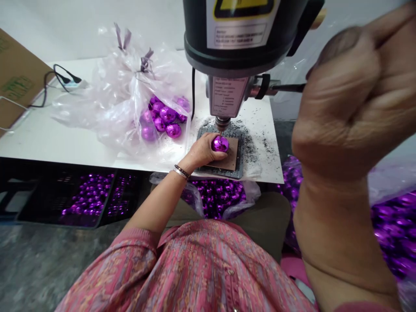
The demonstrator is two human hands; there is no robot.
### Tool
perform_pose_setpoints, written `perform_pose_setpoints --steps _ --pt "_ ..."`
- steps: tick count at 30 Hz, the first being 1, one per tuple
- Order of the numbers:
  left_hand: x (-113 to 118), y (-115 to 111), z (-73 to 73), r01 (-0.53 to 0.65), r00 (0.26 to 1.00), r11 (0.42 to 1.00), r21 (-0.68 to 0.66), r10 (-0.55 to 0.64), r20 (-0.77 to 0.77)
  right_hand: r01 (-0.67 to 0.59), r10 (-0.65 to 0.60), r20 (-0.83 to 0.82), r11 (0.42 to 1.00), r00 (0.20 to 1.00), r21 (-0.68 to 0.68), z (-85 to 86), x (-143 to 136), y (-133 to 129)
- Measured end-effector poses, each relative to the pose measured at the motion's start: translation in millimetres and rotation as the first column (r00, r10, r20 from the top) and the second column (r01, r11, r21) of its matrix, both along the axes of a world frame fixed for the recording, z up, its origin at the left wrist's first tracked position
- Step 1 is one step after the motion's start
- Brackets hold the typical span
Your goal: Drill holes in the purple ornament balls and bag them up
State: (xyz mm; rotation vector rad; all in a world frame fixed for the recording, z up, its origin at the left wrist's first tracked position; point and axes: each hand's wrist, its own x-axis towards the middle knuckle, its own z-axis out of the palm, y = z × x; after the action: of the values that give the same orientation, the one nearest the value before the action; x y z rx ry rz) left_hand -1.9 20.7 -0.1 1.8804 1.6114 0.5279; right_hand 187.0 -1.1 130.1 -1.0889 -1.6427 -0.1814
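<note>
My left hand point(204, 152) grips a shiny purple ball point(220, 144) with thumb and fingers, on a brown board point(231, 160) laid over the drill press's dark base. Right above the ball is the chuck point(222, 123) of the drill press point(229, 93), its thin bit at the ball's top; whether it has entered cannot be made out. Close to the camera at the right, my right hand point(344, 104) is closed around the end of the drill press lever point(289, 88). The lever's grip is hidden inside the fist.
An open plastic bag point(113, 108) with several purple balls point(168, 115) lies left on the white table point(48, 145). Dark shavings point(248, 145) surround the base. Below are a black crate point(42, 199) and bags of purple balls point(221, 195). A cardboard box point(22, 73) stands far left.
</note>
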Motion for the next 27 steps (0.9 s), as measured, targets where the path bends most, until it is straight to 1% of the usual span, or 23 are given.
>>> perform_pose_setpoints --steps 2,3,5,7,11,13,17,20,23,27 --pt "-0.6 0.2 -0.8 0.012 1.0 1.0 0.005 -0.012 0.011 0.032 -0.056 0.193 0.991 0.98 0.128 -10.8 1.8 -8.8" --pt "-0.9 0.2 -1.2 0.015 1.0 1.0 0.011 -0.015 0.015 0.034 -0.08 0.256 0.983 0.963 0.178 -15.3 3.1 -10.6" --pt "-1.5 0.0 -1.5 0.019 1.0 1.0 0.023 -0.019 0.022 0.018 -0.091 0.293 0.97 0.952 0.241 -22.5 5.0 -12.1" --pt "-1.7 -0.5 -1.5 0.026 0.999 0.999 0.033 -0.027 0.033 0.005 -0.092 0.306 0.962 0.948 0.273 -27.3 5.2 -13.5" --pt "-1.3 -1.1 -1.9 0.018 0.998 0.999 0.035 -0.02 0.058 0.03 -0.087 0.262 0.976 0.961 0.215 -35.5 2.7 -17.6" --pt "-1.0 -1.0 -2.8 0.009 0.998 0.999 0.031 -0.011 0.069 0.031 -0.08 0.235 0.978 0.969 0.206 -41.2 1.6 -17.8" --pt "-0.7 -0.9 -5.9 0.004 0.996 0.999 0.037 -0.007 0.087 0.005 -0.062 0.205 0.963 0.977 0.269 -54.3 0.4 -12.2" --pt "-0.5 -1.2 -8.4 -0.001 0.996 0.999 0.044 -0.003 0.088 -0.049 -0.003 0.152 0.94 0.988 0.337 -61.5 -1.7 -6.9" --pt "0.0 -2.1 -9.8 -0.01 0.997 0.999 0.045 0.006 0.079 -0.075 0.043 0.093 0.928 0.995 0.364 -64.2 -6.0 -4.5" --pt "0.6 -3.7 -9.8 -0.035 0.996 0.999 0.042 0.031 0.081 -0.053 0.045 0.029 0.915 0.999 0.401 -67.2 -12.6 -3.7"
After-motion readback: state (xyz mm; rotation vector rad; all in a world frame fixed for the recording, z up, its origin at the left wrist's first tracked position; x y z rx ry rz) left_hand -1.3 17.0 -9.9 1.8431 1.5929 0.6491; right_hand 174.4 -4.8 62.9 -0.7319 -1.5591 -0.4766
